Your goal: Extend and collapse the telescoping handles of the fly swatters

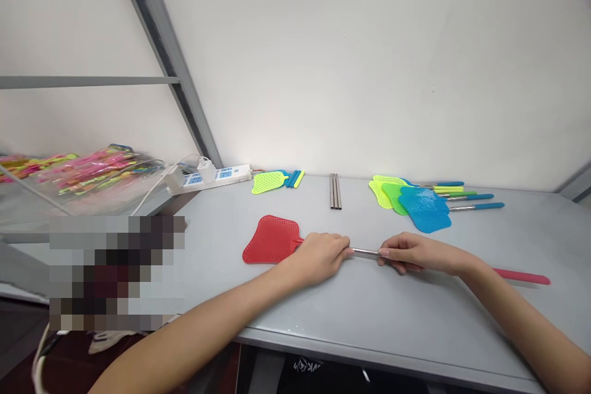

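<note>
One slim metal shaft (365, 251) is gripped by both hands, which sit apart with a short bare length showing between them. The left hand (325, 257), closed over the shaft's near end, is beside the red swatter head (271, 240), covering most of its neck. The right hand (406, 252), farther to the right of that head, pinches the shaft between thumb and fingers. The long axis runs sideways to the right from the red head, slanting slightly toward the person. Roughly on that line, farthest right of the head, lies a red handle (524, 276); the right forearm hides whether it joins the shaft.

Just beyond the red head are a yellow-green swatter head (270, 182) and short blue and yellow grips (295, 179). Beyond it to the right stand out some bare metal rods (335, 191), then overlapping swatters (425, 209), handles pointing right. Beyond it to the left is a power strip (217, 180).
</note>
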### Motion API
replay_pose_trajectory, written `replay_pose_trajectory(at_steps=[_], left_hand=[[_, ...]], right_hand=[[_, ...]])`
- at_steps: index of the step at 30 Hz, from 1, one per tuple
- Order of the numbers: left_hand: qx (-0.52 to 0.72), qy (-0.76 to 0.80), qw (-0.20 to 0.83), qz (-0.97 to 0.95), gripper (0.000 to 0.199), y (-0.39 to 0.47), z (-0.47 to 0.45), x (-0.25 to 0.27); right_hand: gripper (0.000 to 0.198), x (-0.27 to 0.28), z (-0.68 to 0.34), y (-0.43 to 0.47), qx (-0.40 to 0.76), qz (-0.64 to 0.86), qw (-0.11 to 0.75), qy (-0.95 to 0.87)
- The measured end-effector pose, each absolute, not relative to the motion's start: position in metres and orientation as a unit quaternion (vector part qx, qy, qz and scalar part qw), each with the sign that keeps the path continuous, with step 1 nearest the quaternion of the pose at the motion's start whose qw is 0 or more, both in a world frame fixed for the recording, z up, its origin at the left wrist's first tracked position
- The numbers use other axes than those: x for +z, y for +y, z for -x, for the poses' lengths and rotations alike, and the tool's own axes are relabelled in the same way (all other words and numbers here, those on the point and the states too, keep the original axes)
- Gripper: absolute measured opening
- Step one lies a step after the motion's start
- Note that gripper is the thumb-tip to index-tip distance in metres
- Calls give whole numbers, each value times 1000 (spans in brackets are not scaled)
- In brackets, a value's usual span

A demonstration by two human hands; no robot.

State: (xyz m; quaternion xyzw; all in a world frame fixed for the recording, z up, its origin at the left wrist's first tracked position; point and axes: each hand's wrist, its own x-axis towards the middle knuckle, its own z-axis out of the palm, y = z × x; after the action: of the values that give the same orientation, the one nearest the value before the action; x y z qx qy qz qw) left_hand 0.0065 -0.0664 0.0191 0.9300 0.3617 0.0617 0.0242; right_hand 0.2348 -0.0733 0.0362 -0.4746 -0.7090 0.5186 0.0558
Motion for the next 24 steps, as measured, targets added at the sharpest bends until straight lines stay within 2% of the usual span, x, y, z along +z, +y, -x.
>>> replay_pose_trajectory(at_steps=[13, 24], left_hand=[[67, 380, 29, -922, 37, -61, -5, 16], [59, 411, 22, -909, 40, -58, -4, 17]], right_hand=[[33, 35, -250, -66, 516, 475, 49, -711], [36, 34, -259, -60, 442, 526, 66, -724]])
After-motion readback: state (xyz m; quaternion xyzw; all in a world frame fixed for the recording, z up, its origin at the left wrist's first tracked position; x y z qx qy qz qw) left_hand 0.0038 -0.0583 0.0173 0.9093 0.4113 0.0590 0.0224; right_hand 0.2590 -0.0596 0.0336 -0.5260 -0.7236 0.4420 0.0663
